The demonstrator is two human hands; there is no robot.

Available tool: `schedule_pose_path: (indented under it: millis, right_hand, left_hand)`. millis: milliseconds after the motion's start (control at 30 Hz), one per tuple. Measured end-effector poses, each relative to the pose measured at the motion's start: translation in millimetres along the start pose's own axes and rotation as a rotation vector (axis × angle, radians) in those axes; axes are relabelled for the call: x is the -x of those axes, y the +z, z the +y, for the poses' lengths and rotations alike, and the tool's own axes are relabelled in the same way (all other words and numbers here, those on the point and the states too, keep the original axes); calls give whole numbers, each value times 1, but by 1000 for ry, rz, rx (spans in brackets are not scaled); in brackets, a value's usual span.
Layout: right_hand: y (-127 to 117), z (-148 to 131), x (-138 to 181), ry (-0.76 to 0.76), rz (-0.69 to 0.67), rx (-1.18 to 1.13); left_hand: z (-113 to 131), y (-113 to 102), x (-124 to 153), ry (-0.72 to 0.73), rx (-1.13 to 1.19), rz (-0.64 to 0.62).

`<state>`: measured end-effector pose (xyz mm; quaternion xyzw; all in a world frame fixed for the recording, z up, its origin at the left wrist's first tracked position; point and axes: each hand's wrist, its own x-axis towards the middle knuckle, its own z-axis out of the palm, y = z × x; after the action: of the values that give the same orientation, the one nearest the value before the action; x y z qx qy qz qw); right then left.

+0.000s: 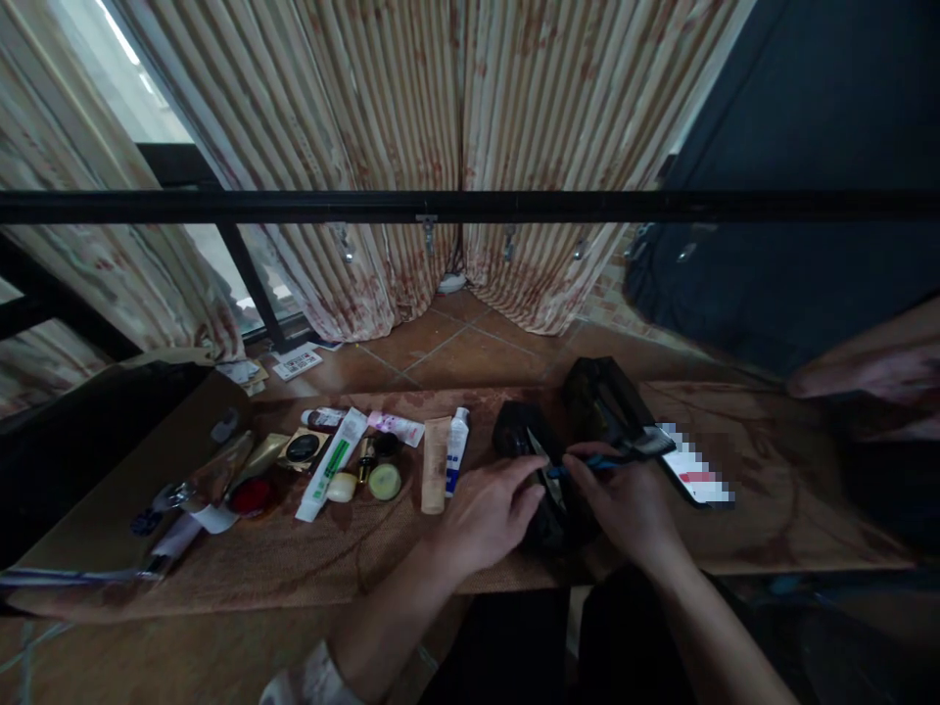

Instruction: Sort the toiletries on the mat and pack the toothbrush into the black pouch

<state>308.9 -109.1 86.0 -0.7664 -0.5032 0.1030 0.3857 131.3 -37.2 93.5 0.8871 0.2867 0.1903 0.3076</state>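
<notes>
My right hand (632,509) is closed around a thin blue handle (587,464). Its wide dark head (653,443) looks like a flat brush or comb, and lies over the near end of a phone. A black pouch (518,431) stands in front of me with its mouth unzipped and a pale lining showing. My left hand (492,514) grips the left edge of that pouch with thumb and fingers. The tip of the blue handle is over the opening. Just behind stands a second dark pouch (598,387), with a strap or loop on its side.
Left of the pouches lie a beige tube (435,465), a blue-and-white tube (456,446), a white-and-green tube (332,465), small jars (384,481) and a red round case (251,496). A cardboard box (176,460) stands further left. Another person's arm (873,362) is at right, near the phone (694,470).
</notes>
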Motion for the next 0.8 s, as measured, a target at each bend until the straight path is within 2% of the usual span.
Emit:
schedule_pose_path:
  millis: [100, 167, 267, 467, 700, 800]
  right_hand:
    - [-6, -1, 2, -9, -18, 18]
    - [-10, -2, 3, -30, 17, 52]
    - [-12, -3, 3, -28, 34, 124]
    - [-1, -2, 0, -17, -61, 284]
    - [13, -14, 7, -64, -41, 547]
    - [18, -20, 8, -20, -102, 576]
  left_hand:
    - [3, 9, -12, 45, -159, -145]
    - [0, 10, -12, 7, -222, -175]
    - [-6, 8, -7, -39, -211, -177]
    - [-6, 11, 5, -91, -102, -122]
    - [-7, 17, 9, -88, -45, -83]
    - [-8, 19, 11, -88, -11, -62]
